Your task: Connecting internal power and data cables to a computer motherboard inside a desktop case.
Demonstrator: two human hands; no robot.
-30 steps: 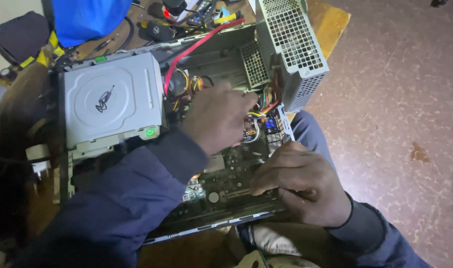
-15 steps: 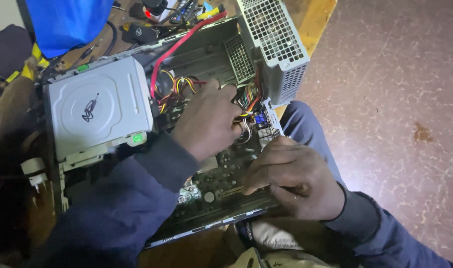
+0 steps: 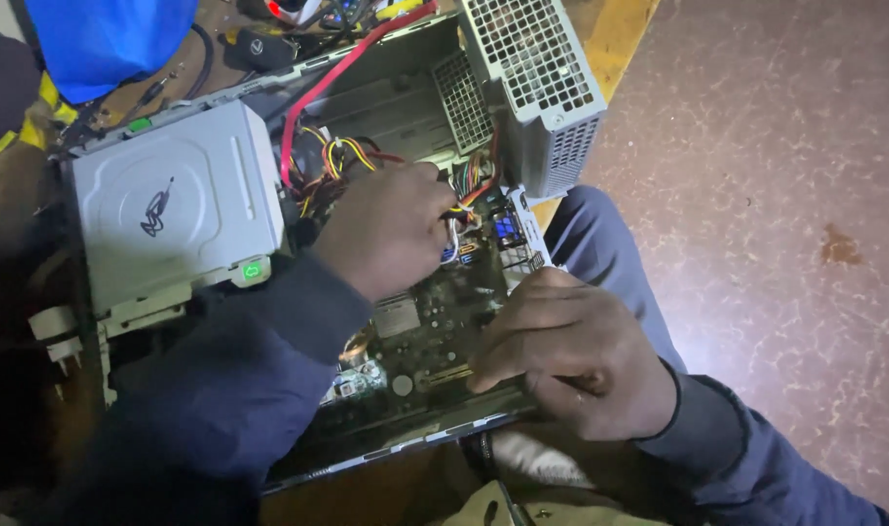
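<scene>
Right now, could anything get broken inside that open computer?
Maybe. The left hand is buried in the coloured wires, so a tug might pull a plug loose. The right hand presses on the green circuit board, whose small parts could probably bend or crack under a hard push.

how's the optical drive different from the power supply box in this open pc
The optical drive has a smooth, solid pale grey top with a stamped ring and a green tab at its corner; the power supply box has perforated grille faces. The drive lies flat at the left; the supply stands higher at the back right, coloured wires nearby. Both are grey metal boxes.
</scene>
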